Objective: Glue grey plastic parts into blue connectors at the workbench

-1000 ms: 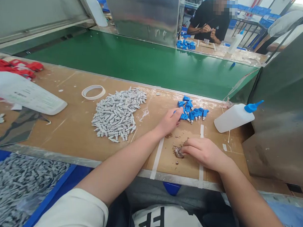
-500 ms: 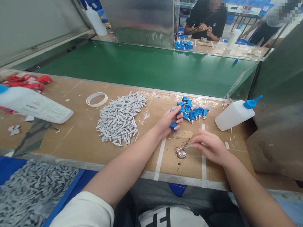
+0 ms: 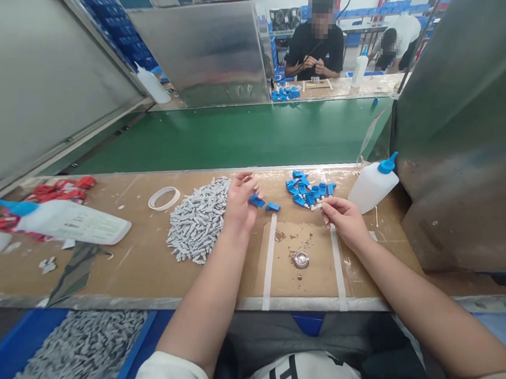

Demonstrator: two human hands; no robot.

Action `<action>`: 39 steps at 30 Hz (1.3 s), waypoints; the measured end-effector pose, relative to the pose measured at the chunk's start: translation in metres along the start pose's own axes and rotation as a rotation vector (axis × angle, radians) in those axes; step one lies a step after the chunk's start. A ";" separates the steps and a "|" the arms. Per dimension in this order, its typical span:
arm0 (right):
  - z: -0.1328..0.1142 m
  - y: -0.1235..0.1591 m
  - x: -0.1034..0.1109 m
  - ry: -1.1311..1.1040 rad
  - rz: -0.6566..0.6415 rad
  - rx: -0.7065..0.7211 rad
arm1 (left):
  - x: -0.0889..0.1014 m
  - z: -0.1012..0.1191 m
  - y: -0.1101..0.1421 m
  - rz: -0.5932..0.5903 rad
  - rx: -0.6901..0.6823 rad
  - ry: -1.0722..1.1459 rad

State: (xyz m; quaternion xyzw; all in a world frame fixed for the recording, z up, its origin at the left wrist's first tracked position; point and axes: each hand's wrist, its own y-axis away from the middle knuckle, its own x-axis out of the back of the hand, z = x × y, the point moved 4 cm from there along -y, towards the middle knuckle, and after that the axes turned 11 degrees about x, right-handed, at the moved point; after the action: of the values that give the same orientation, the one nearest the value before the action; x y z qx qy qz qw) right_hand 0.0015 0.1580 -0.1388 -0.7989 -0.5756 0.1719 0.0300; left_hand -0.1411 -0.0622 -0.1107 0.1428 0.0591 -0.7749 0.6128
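Note:
My left hand is raised beside the heap of small grey plastic pieces, its fingers curled on a blue plastic piece. Just right of those fingers is a second blue piece; whether it touches the table I cannot tell. My right hand pinches a small pale piece between thumb and fingertips, at the near edge of a cluster of blue plastic pieces with pale tips. Nearer me, a small round metal dish sits on cardboard among brown crumbs.
A white squeeze bottle with blue nozzle stands at right; another bottle lies at left near red parts. A tape roll lies behind. Beyond runs a green belt, with a co-worker across it.
My left hand has moved left, away from the blue cluster, and a blue piece now shows outside its fingers. My right hand has gone from the metal dish up to the cluster. The view has shifted.

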 end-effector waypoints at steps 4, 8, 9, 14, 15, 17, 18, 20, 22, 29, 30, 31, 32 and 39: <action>0.009 -0.002 0.002 -0.117 0.057 -0.062 | -0.013 -0.020 0.000 -0.091 0.293 0.381; 0.013 -0.002 0.000 -0.193 0.062 -0.121 | -0.032 -0.032 0.012 -0.177 0.388 0.369; 0.012 -0.002 -0.001 -0.214 0.063 -0.131 | -0.035 -0.034 0.015 -0.199 0.419 0.338; 0.007 -0.004 -0.004 -0.338 0.043 -0.163 | -0.041 -0.036 0.028 -0.254 0.405 -0.026; 0.006 -0.004 -0.005 -0.351 0.028 -0.162 | -0.041 -0.035 0.029 -0.254 0.365 -0.091; 0.003 -0.003 -0.005 -0.324 -0.012 -0.137 | -0.042 -0.035 0.032 -0.245 0.311 -0.175; 0.000 -0.001 -0.004 -0.266 -0.042 -0.105 | -0.043 -0.036 0.033 -0.247 0.306 -0.192; -0.010 0.003 -0.004 -0.025 -0.172 0.017 | -0.046 -0.037 0.035 -0.287 0.315 -0.189; -0.026 0.010 -0.008 0.303 -0.394 0.240 | -0.049 -0.038 0.037 -0.369 0.330 -0.188; -0.050 0.032 -0.025 0.764 -0.902 0.707 | -0.049 -0.050 0.038 -0.570 0.377 -0.413; -0.048 0.033 -0.026 0.782 -0.913 0.721 | -0.048 -0.051 0.037 -0.552 0.364 -0.417; -0.046 0.034 -0.028 0.802 -0.925 0.733 | -0.048 -0.052 0.036 -0.537 0.346 -0.413; -0.044 0.035 -0.029 0.822 -0.937 0.747 | -0.048 -0.052 0.035 -0.528 0.330 -0.402; -0.040 0.039 -0.032 0.851 -0.992 0.746 | -0.053 -0.044 0.039 -0.518 0.284 -0.317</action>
State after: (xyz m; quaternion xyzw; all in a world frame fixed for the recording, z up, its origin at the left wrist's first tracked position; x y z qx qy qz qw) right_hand 0.0401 0.1211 -0.1026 -0.3801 -0.7103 -0.0016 0.5924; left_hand -0.0855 -0.0110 -0.1340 0.0849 -0.1114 -0.9180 0.3710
